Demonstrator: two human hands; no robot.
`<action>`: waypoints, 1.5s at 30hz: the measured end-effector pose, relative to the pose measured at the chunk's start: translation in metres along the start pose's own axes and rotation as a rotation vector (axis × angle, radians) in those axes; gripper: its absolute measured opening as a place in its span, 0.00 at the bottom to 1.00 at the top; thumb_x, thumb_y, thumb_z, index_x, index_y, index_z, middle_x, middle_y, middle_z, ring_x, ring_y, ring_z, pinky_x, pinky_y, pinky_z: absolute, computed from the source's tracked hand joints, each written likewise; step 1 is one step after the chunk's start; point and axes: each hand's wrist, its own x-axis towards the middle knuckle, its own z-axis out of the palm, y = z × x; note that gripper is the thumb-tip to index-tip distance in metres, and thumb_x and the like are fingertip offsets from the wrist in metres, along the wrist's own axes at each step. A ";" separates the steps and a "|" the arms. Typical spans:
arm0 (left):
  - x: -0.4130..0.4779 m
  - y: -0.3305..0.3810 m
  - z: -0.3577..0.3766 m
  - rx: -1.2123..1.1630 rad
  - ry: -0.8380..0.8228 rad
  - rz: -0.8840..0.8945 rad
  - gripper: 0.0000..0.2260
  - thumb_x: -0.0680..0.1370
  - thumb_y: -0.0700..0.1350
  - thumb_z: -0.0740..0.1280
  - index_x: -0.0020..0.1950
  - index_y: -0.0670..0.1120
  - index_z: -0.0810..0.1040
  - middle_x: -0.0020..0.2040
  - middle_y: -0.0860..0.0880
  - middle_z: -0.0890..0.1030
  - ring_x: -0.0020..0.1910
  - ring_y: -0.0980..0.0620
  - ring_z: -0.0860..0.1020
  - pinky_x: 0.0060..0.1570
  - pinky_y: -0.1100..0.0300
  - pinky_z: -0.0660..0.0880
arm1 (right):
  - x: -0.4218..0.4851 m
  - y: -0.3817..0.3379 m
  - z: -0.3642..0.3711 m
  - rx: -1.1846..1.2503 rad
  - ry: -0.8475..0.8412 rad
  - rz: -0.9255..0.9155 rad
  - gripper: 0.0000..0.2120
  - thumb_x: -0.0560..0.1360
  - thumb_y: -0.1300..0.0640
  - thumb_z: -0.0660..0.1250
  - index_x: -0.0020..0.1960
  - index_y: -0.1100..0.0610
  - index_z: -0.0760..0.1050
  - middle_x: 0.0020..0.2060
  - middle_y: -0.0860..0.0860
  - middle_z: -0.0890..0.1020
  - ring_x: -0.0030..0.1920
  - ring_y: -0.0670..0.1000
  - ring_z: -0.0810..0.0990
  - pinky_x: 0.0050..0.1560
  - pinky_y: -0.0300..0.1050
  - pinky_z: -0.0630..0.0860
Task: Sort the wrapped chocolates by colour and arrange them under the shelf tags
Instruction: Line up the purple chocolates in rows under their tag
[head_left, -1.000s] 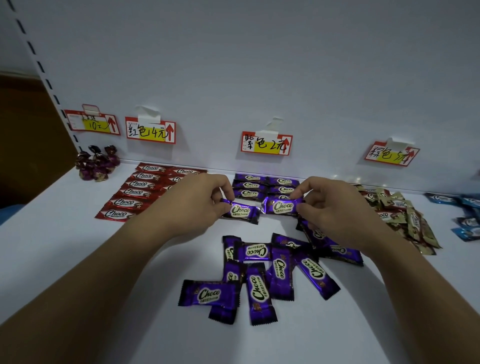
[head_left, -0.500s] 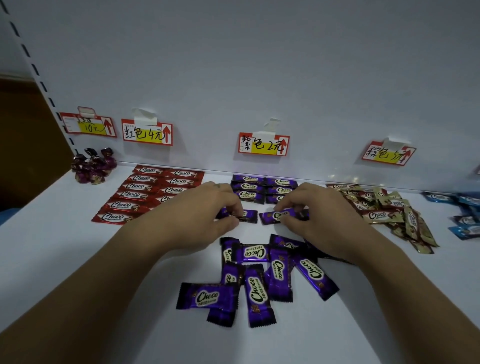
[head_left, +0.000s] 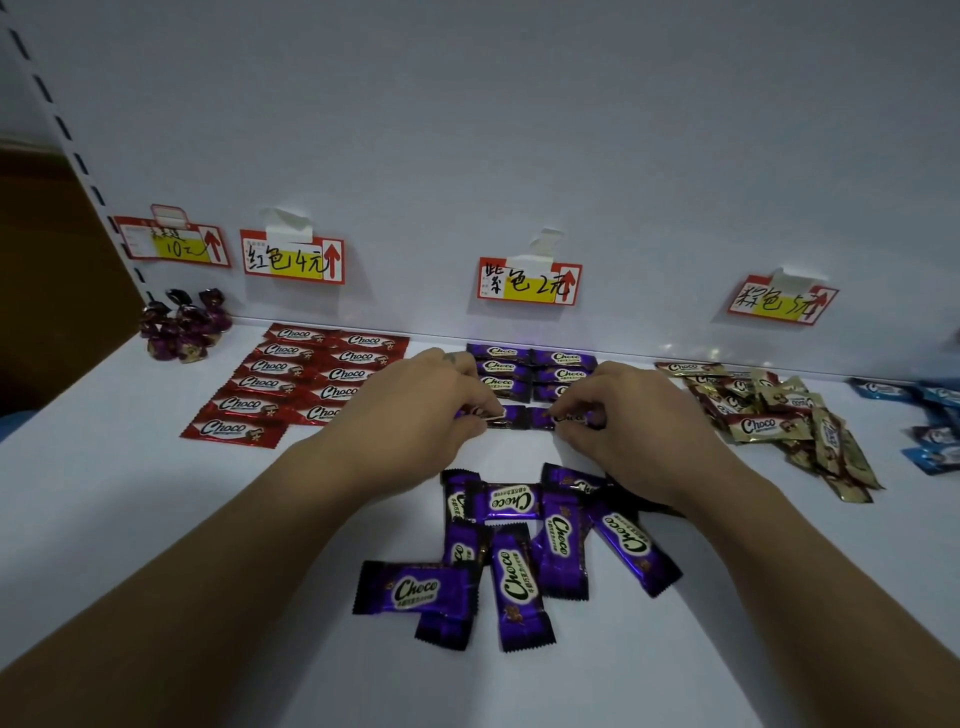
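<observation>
Purple foil-wrapped Choco chocolates (head_left: 519, 540) lie in a loose heap on the white shelf (head_left: 156, 493) between your forearms. Your left hand (head_left: 426, 410) pinches the left purple bar (head_left: 503, 415) and your right hand (head_left: 639, 421) pinches the right purple bar (head_left: 543, 417). The two bars sit end to end, just in front of the neat purple rows (head_left: 530, 371) under the red-and-yellow purple price tag (head_left: 529, 280).
</observation>
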 end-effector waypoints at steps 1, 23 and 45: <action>0.001 0.000 0.001 0.003 0.023 -0.002 0.12 0.81 0.50 0.62 0.63 0.59 0.77 0.56 0.58 0.73 0.56 0.57 0.69 0.49 0.61 0.67 | 0.001 0.000 0.000 -0.003 0.005 0.003 0.09 0.77 0.47 0.65 0.56 0.43 0.80 0.53 0.45 0.77 0.51 0.47 0.76 0.43 0.40 0.65; 0.011 0.005 0.016 -0.049 0.152 -0.058 0.07 0.79 0.51 0.65 0.53 0.54 0.81 0.53 0.56 0.79 0.52 0.55 0.75 0.51 0.54 0.75 | 0.005 0.005 -0.001 0.026 -0.016 -0.016 0.09 0.78 0.53 0.65 0.56 0.48 0.80 0.58 0.46 0.79 0.55 0.47 0.75 0.47 0.37 0.64; -0.018 0.031 -0.020 -0.066 -0.290 0.139 0.13 0.77 0.58 0.64 0.62 0.64 0.73 0.58 0.63 0.72 0.57 0.62 0.68 0.55 0.63 0.66 | -0.023 -0.006 -0.039 0.129 -0.344 -0.112 0.14 0.72 0.48 0.73 0.57 0.43 0.78 0.27 0.32 0.74 0.35 0.24 0.70 0.33 0.22 0.66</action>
